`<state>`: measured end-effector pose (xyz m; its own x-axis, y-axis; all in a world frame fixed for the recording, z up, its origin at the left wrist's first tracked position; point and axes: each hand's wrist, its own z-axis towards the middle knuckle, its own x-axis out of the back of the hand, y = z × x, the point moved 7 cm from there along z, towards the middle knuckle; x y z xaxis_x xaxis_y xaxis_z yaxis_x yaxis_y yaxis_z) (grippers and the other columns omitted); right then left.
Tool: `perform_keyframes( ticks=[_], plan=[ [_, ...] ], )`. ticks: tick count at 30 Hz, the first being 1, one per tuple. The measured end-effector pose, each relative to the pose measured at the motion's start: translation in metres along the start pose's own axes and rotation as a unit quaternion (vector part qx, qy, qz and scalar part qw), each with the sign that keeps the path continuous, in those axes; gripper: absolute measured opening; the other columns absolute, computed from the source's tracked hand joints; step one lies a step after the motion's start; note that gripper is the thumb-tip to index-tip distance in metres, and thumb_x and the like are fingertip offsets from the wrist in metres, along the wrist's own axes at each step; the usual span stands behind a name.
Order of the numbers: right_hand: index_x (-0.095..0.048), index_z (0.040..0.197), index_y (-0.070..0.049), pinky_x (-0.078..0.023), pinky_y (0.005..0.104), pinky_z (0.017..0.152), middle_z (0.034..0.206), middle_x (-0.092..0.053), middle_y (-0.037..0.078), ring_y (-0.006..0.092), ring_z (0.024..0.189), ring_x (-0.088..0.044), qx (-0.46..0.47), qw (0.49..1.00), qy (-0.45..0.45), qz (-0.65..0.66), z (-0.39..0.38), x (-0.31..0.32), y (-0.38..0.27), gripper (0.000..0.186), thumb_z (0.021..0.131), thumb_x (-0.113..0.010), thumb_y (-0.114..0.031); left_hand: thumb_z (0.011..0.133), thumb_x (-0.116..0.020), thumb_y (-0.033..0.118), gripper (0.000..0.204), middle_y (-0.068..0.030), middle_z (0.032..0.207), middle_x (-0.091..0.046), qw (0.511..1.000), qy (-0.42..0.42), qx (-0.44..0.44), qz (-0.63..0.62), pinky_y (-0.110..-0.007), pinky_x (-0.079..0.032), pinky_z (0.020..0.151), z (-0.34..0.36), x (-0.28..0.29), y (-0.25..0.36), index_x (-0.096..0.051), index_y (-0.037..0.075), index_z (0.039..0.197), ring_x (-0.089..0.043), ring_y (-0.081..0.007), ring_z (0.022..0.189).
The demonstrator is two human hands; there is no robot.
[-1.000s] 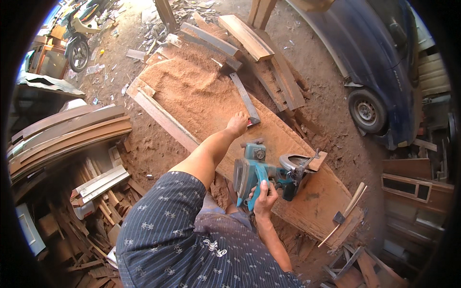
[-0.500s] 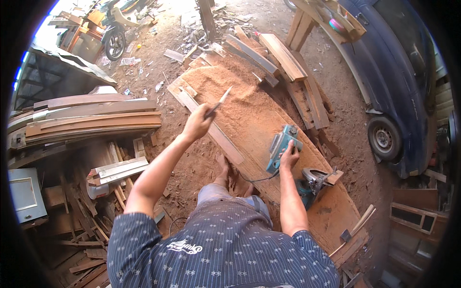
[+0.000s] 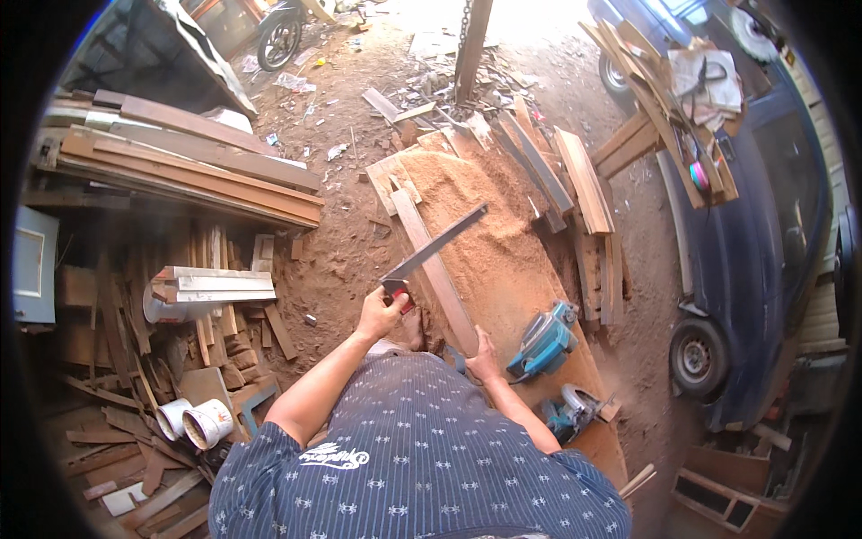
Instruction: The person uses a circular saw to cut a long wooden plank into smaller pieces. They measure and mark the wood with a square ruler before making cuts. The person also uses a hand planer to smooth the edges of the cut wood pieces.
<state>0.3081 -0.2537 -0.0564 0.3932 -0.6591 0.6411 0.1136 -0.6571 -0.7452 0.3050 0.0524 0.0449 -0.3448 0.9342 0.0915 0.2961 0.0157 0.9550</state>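
My left hand (image 3: 382, 314) is closed around a metal try square (image 3: 431, 247) with a dark and red handle; its long blade crosses over a narrow pale wooden plank (image 3: 418, 234). My right hand (image 3: 483, 357) grips the near end of that plank. Both are over a sawdust-covered board workbench (image 3: 561, 422). A teal electric planer (image 3: 543, 341) lies on it just right of my right hand, and a teal circular saw (image 3: 566, 413) sits below the planer. Sawdust (image 3: 476, 171) is heaped toward the bench's far end.
Stacked planks (image 3: 180, 171) and scrap wood with white buckets (image 3: 206, 422) are at left. Timber offcuts (image 3: 584, 180) lie along the bench's right. A post (image 3: 471, 49), a dark blue vehicle (image 3: 736, 269), a raised plank stand (image 3: 646, 81) and a motorbike wheel (image 3: 280, 40) surround the area.
My left hand picked up the square from the sawdust and brought it over the plank. My right hand set down the planer and took hold of the plank.
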Motion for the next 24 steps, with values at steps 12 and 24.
perform_keyframes(
  ticks=[12,24],
  plan=[
    [-0.071,0.112,0.003,-0.057,0.0433,0.079,0.093,-0.073,0.021,0.0353,0.087,-0.073,0.152,0.981,0.116,-0.011,0.064,0.122,-0.206,0.056,0.079,-0.084,-0.041,0.093,-0.067,0.003,0.028,-0.0093,0.104,-0.077,0.998,-0.013,-0.059,0.010,-0.031,-0.057,0.083,0.068,-0.004,0.032,-0.070,0.003,0.121,-0.071,-0.0133,0.092],
    [-0.072,0.092,-0.001,-0.055,0.0442,0.072,0.081,-0.070,0.016,0.0338,0.079,-0.070,0.173,0.976,0.129,-0.026,0.128,0.141,-0.307,0.050,0.082,-0.081,-0.049,0.099,-0.062,0.009,0.026,-0.0036,0.108,-0.072,0.994,-0.020,-0.106,0.011,-0.030,-0.056,0.082,0.119,0.019,0.072,-0.066,0.000,0.124,-0.066,-0.0095,0.094]
  ],
)
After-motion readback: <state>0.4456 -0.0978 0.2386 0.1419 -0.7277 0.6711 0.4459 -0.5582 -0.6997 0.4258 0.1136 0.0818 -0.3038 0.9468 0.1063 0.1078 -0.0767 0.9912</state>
